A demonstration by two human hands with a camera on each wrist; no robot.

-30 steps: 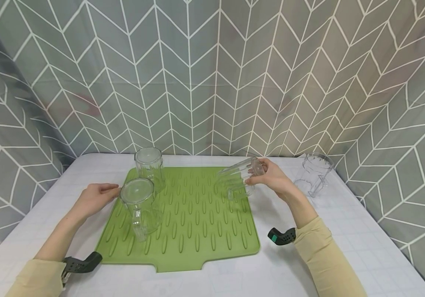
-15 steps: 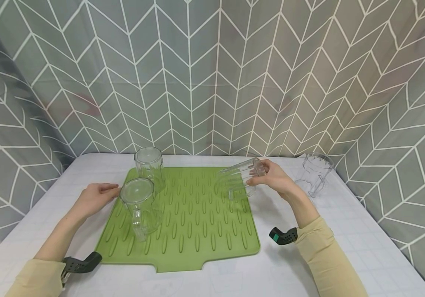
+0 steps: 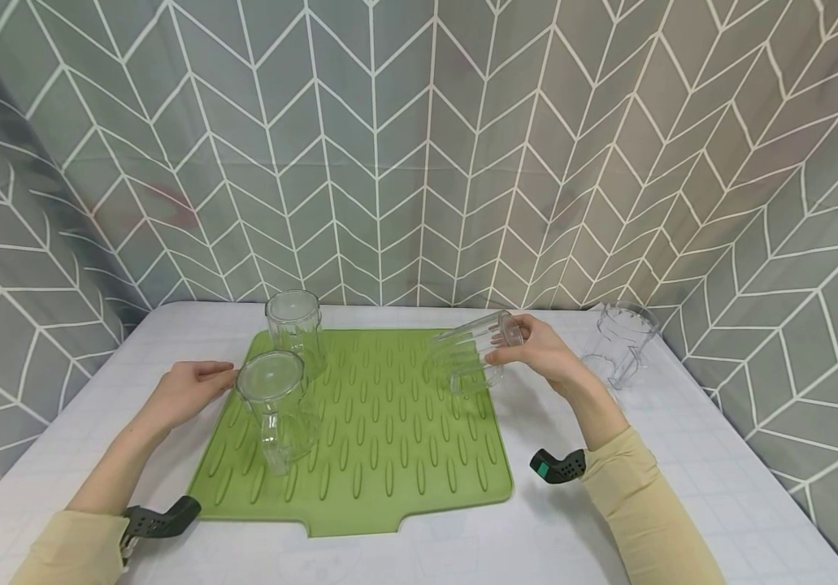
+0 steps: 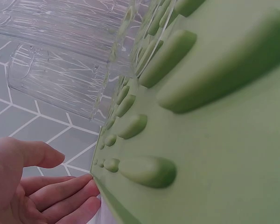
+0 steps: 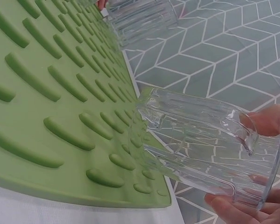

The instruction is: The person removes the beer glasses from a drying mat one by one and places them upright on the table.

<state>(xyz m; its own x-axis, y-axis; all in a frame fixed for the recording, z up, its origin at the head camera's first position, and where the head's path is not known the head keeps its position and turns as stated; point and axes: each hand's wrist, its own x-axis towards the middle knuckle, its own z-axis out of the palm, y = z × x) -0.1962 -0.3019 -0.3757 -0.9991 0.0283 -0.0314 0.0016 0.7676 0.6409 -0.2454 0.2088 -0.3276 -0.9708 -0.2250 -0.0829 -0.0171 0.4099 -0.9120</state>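
My right hand (image 3: 536, 349) grips a clear glass mug (image 3: 466, 349) near its base, thumb on the front side and fingers behind. The mug is tilted, its mouth towards the back right of the green ridged mat (image 3: 389, 431) and its handle (image 3: 468, 380) low. In the right wrist view, fingers show through the glass. At the mat's left edge, my left hand (image 3: 188, 390) touches the edge with its fingertips (image 4: 91, 186), thumb held apart. Close by, two more clear mugs stand on the mat, a front one (image 3: 272, 406) and a back one (image 3: 294, 325).
Another clear glass mug (image 3: 619, 345) stands on the white tabletop (image 3: 682, 455) beyond the mat's right side. A grey curtain (image 3: 404, 162) with white zigzag lines surrounds the table at the back and sides. The mat has a tab (image 3: 353, 524) at its front edge.
Over the last second my right hand and the tilted mug have shifted only slightly to the right. My left hand and the other mugs stay in place.
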